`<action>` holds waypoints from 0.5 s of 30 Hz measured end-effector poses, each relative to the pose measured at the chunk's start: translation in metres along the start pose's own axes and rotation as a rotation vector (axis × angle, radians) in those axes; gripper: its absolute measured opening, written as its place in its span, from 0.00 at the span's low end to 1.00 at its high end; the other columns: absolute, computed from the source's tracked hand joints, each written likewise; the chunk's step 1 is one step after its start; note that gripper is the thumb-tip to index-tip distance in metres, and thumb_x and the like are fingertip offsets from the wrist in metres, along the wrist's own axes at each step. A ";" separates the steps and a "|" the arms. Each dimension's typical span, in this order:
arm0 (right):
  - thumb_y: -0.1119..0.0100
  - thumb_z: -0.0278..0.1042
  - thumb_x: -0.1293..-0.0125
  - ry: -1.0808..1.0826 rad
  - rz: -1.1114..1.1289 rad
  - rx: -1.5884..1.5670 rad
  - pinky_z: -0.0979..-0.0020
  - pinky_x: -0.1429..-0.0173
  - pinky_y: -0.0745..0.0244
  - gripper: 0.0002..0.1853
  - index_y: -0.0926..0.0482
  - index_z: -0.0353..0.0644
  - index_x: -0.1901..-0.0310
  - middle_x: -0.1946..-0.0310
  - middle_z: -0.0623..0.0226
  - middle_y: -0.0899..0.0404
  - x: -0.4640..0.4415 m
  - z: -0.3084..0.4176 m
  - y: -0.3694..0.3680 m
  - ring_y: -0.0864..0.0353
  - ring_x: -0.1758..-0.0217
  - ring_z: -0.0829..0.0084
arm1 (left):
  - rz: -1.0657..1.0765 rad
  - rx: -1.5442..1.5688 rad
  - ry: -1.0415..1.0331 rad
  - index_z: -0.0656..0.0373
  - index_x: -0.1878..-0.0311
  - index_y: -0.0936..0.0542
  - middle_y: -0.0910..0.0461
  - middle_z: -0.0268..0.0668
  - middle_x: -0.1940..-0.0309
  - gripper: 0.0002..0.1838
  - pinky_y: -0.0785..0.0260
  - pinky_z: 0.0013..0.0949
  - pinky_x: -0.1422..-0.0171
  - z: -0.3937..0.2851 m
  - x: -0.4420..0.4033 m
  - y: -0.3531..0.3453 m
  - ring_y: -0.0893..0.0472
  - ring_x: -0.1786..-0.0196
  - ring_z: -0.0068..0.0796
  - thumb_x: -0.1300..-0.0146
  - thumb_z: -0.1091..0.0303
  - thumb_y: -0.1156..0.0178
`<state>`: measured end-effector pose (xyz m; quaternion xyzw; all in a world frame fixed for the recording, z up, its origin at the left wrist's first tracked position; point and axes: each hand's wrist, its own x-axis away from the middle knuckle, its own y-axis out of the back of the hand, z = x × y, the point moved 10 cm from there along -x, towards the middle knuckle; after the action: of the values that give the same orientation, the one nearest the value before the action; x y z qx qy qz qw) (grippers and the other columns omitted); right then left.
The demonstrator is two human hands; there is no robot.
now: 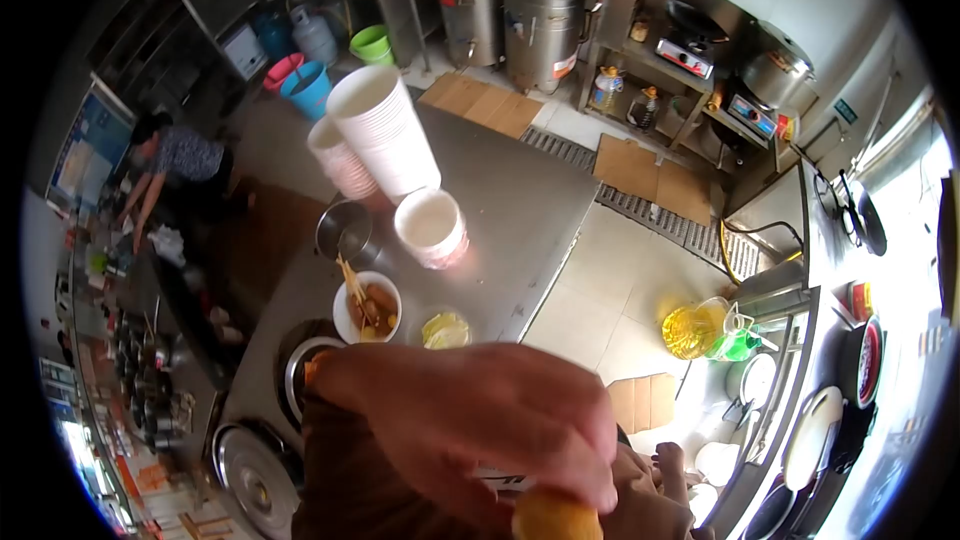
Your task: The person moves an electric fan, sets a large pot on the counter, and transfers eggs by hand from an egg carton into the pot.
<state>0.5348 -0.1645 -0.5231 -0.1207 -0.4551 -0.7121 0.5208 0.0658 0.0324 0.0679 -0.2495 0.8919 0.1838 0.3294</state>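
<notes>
Large in the foreground, my left hand (500, 420) is closed on a round yellow-orange item (555, 517) at the bottom edge. My right hand (668, 458) appears small at the lower right, beside brown clothing, with its fingers curled; whatever it holds, if anything, is too small to tell. Beyond my left hand, a white bowl (341, 318) of brown food with sticks stands on the steel counter (520, 230). A clear yellowish container (446, 331) is to its right. Behind them are a metal pot (345, 231), a short cup stack (430, 225) and tall stacked paper cups (380, 125).
A person (190, 155) bends over another counter at the left. Round metal lids (255, 475) edge the near counter. Steel urns (542, 25), a stove shelf (640, 70) and buckets (305, 90) line the back. Yellow oil jugs (695, 328) stand at the right.
</notes>
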 end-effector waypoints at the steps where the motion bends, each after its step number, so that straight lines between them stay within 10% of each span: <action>1: 0.45 0.34 0.41 -0.024 -0.015 -0.016 0.71 0.75 0.26 0.12 0.21 0.33 0.62 0.76 0.63 0.21 0.012 0.006 0.002 0.19 0.74 0.71 | 0.002 0.104 -0.102 0.64 0.54 0.21 0.23 0.42 0.61 0.16 0.31 0.29 0.66 -0.003 0.000 -0.004 0.24 0.67 0.34 0.40 0.64 0.38; 15: 0.48 0.29 0.41 -0.294 0.055 -0.243 0.69 0.79 0.26 0.08 0.22 0.33 0.69 0.78 0.62 0.22 -0.068 -0.175 0.001 0.22 0.80 0.70 | 0.039 0.433 -0.101 0.70 0.57 0.22 0.23 0.41 0.65 0.13 0.30 0.29 0.67 0.087 -0.138 -0.041 0.24 0.67 0.31 0.42 0.71 0.36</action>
<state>0.6171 -0.2570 -0.6638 -0.2980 -0.4336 -0.7218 0.4497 0.2232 0.0872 0.0927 -0.1463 0.8975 0.0067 0.4159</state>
